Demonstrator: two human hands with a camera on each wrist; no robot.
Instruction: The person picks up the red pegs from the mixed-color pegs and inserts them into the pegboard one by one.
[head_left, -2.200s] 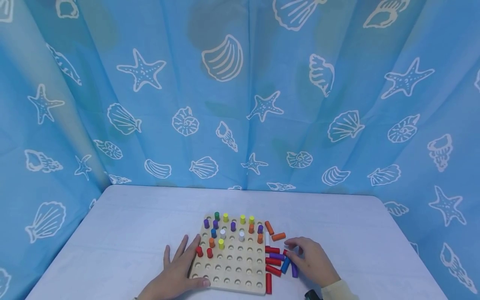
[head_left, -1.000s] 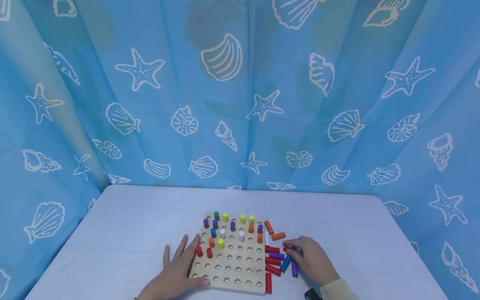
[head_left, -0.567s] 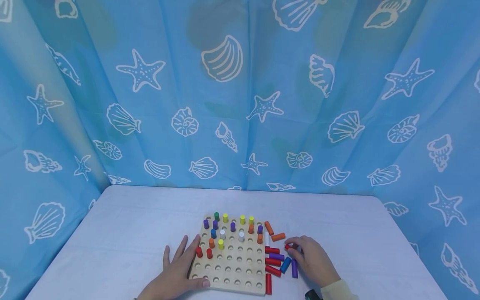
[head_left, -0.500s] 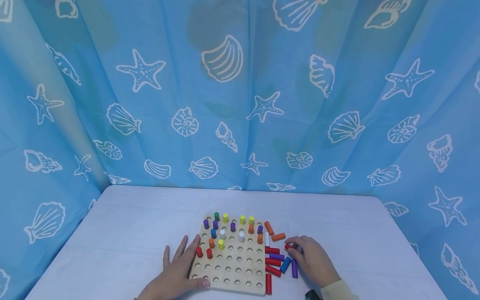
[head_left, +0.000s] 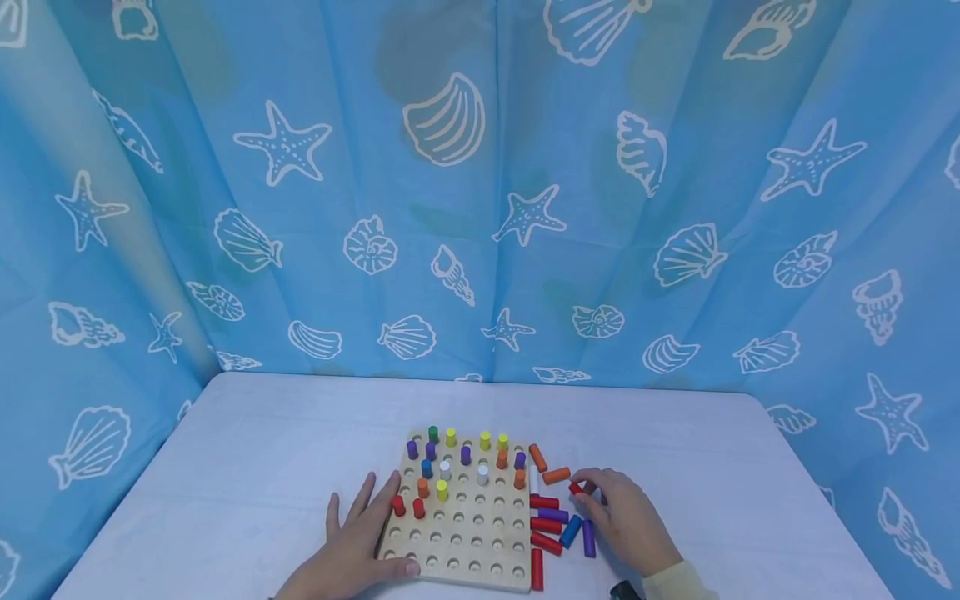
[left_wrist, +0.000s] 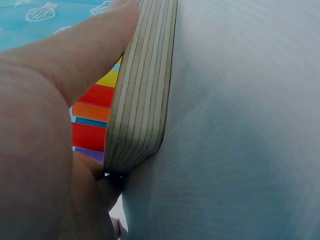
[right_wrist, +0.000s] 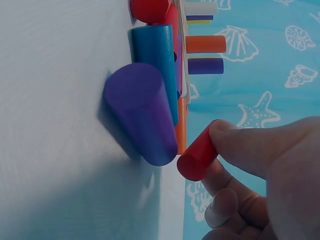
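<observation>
Between thumb and fingers my right hand (head_left: 626, 521) pinches a red peg (right_wrist: 200, 154). In the right wrist view the peg is tilted, one round end free, with a purple peg (right_wrist: 140, 112) lying close by on the tabletop. My left hand (head_left: 356, 542) rests at the left side of a wooden pegboard (head_left: 480, 529), fingers spread, thumb over its near edge. The left wrist view shows the thumb (left_wrist: 75, 55) against the board's layered edge (left_wrist: 145, 85). Pegs of several colours stand in the far rows, and two red pegs (head_left: 418, 507) stand toward the left.
Loose pegs lie right of the board, among them a blue peg (head_left: 572, 531), an orange peg (head_left: 557, 476) and a red peg (head_left: 537, 569). A black object (head_left: 624, 591) shows at the right wrist. A blue shell-print curtain (head_left: 480, 208) hangs behind the white table (head_left: 300, 433).
My right hand has taken hold of the red peg among the loose ones and raised it slightly, so more of it shows between the fingertips. My left hand and the board have stayed put.
</observation>
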